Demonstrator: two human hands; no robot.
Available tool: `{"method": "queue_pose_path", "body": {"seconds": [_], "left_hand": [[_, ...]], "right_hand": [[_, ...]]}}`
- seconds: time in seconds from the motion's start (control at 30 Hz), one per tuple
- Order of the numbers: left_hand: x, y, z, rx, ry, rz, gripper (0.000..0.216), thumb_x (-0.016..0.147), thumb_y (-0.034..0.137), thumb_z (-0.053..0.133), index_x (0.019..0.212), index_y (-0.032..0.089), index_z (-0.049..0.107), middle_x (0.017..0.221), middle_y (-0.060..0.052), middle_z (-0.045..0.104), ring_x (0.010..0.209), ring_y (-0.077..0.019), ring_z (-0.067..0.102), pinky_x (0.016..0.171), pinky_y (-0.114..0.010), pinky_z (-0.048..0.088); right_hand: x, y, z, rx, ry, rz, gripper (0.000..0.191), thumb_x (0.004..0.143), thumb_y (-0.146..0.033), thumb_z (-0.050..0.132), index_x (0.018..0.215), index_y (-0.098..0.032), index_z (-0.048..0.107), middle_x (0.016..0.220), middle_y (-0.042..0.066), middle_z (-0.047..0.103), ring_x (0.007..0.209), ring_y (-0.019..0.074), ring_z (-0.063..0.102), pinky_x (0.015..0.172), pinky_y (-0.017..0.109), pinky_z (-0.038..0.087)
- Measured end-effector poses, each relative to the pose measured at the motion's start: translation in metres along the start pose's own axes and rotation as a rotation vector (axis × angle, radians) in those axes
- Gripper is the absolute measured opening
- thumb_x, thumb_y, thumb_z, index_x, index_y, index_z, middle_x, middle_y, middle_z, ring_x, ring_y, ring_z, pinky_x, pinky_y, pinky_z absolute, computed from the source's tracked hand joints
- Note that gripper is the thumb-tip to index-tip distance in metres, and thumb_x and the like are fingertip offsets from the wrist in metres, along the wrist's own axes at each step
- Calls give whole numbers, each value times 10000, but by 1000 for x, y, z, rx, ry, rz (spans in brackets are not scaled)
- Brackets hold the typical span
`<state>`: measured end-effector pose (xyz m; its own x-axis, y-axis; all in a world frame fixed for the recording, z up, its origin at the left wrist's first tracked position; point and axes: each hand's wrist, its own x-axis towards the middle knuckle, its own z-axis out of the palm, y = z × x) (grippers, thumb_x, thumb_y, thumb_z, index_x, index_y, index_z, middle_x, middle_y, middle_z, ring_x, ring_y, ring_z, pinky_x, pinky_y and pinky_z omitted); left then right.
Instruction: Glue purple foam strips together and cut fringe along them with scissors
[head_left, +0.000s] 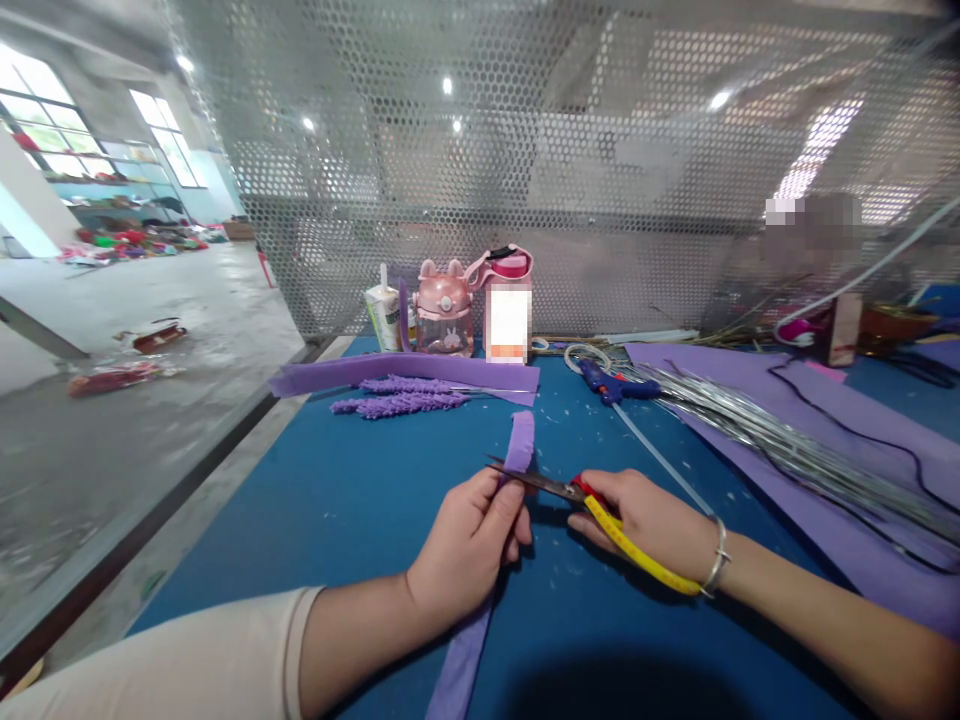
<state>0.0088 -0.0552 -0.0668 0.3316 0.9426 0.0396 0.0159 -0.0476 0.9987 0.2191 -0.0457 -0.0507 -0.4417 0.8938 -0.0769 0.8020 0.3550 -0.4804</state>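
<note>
My left hand [472, 540] pinches a long purple strip [522, 440] between thumb and fingers. One end stands up above the hand, and the rest trails down toward the near table edge. My right hand [645, 510] is closed around the handles of scissors [551, 487] with red and yellow grips. Their dark blades lie across the strip just above my left fingertips, slightly apart at the tips. Beyond the hands, purple lavender-like stems [409, 400] rest beside a wider purple strip [420, 372].
A blue glue gun [611, 383] lies right of centre, near a bundle of silvery wires [795, 450] on purple sheets [885, 410]. A pink bear-eared cup [445, 315], a pink bottle [510, 270] and a carton [385, 315] stand before a perforated metal panel [600, 180].
</note>
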Motion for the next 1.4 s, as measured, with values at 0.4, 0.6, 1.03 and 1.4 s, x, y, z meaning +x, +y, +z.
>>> {"method": "queue_pose_path", "body": {"seconds": [0.4,0.6,1.03,1.4], "left_hand": [[0,1,0,6,9,-12,305,895,398,402,720,164,487,583,24,540,453,-61,445,453,-176,366],[0,1,0,11,-6,-7,301,905,384,392,717,164,474,587,34,532,454,-54,440,455,-175,368],[2,-3,-1,-23,-24,-31,289,892,413,406,874,160,546,603,33,545,442,-54,456,423,-171,359],[2,-1,-1,-6,3,18,290,904,393,388,755,164,484,593,35,536,449,-55,446,440,-177,362]], "right_hand": [[3,2,-1,-77,0,-9,126,784,-219,462,667,-214,413,540,-37,460,483,111,332,456,232,242],[3,1,-2,-73,-14,-7,127,781,-206,465,674,-215,397,542,-43,434,484,109,308,457,234,234],[1,7,-4,-77,-2,14,201,840,-344,444,688,-214,422,556,-42,442,485,113,330,458,236,251],[-4,-1,-16,-94,-115,28,489,618,-592,659,825,-210,434,659,-29,496,553,137,395,494,244,284]]}}
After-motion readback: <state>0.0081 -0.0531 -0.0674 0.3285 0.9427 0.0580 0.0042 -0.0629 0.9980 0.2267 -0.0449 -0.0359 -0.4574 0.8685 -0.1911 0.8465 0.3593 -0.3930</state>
